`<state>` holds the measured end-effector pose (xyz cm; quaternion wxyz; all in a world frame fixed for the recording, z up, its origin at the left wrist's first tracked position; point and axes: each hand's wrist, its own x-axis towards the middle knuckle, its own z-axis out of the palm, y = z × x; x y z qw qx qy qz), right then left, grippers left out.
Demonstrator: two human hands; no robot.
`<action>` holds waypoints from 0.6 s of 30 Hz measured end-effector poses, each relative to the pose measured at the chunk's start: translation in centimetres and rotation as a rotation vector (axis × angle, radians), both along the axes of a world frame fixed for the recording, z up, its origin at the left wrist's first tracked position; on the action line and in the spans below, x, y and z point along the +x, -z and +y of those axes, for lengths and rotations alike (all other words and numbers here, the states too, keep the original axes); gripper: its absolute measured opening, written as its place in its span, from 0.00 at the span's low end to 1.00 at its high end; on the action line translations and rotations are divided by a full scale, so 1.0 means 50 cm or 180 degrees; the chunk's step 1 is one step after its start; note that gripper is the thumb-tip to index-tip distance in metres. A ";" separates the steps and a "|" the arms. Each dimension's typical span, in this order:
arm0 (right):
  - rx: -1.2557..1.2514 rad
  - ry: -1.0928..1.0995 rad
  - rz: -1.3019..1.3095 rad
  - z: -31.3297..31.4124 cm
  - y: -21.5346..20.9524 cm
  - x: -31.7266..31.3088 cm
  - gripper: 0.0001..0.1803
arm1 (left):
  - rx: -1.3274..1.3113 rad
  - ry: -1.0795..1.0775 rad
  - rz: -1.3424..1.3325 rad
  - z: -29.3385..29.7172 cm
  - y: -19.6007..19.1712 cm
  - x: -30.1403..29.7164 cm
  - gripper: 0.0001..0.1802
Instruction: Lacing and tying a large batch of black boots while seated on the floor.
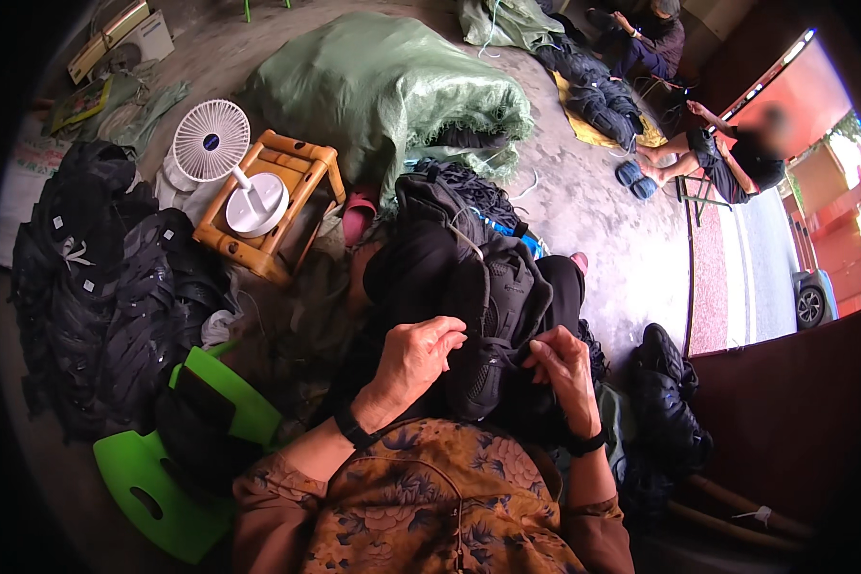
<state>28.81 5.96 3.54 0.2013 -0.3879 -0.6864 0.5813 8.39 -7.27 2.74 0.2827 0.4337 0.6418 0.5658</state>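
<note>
A black shoe upper [496, 316] rests on my lap, toe pointing down toward me. My left hand [419, 356] grips its left side, fingers curled over the edge. My right hand [560, 362] pinches the right side of the same upper, fingertips pressed together at the rim. Both wrists wear black bands. More black uppers [459, 196] are stacked just beyond it on my knees.
A big heap of black uppers [105, 287] lies at my left, with a green plastic stool [177, 459] beside it. A white fan [222, 153] stands on an orange wooden stool [275, 206]. A green sack [392, 86] lies behind. Two people sit at the far right.
</note>
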 end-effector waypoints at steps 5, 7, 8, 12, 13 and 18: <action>-0.0067 0.0015 0.0034 0.001 0.000 -0.001 0.08 | 0.0498 -0.0240 0.1300 0.019 0.011 0.001 0.03; -0.0097 0.0015 0.0075 0.001 0.000 -0.001 0.08 | 0.0030 -0.0218 0.1298 0.021 0.000 0.003 0.05; -0.0099 0.0016 0.0059 0.002 -0.001 -0.001 0.09 | 0.0010 -0.0243 0.1634 0.026 -0.005 0.008 0.05; -0.0102 0.0035 0.0021 0.003 -0.006 -0.002 0.10 | -0.0171 0.0049 0.2699 0.043 -0.032 0.027 0.06; -0.0104 0.0051 0.0024 0.003 -0.004 -0.003 0.10 | -0.0228 0.0164 0.3055 0.047 -0.034 0.030 0.06; 0.1554 -0.0035 -0.0744 0.004 0.015 -0.004 0.06 | 0.0163 0.0463 0.3863 0.038 -0.028 0.003 0.08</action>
